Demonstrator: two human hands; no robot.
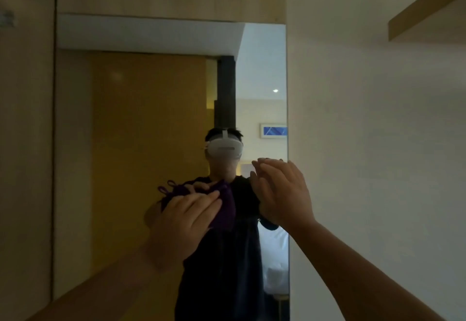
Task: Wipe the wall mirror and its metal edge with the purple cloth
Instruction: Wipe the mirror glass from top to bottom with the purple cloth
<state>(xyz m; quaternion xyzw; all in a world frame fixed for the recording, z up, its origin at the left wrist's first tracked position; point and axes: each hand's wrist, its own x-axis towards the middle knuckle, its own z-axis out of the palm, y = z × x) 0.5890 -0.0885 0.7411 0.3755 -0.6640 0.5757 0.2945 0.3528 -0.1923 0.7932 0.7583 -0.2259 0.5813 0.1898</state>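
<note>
A tall wall mirror [141, 124] fills the middle of the head view, with its thin metal edge [287, 93] running down the right side. My left hand [184, 222] presses a bunched purple cloth [225, 209] against the glass at chest height. My right hand [282, 194] is flat with its fingers apart, resting on the glass close to the right edge. The mirror reflects a person in dark clothes with a white headset, and both hands.
A white wall [378, 144] stands right of the mirror, with a wooden beam [426, 7] at the upper right. Wood panels [25, 144] border the mirror on the left and above. The reflection shows a yellow door, a bed and a framed picture.
</note>
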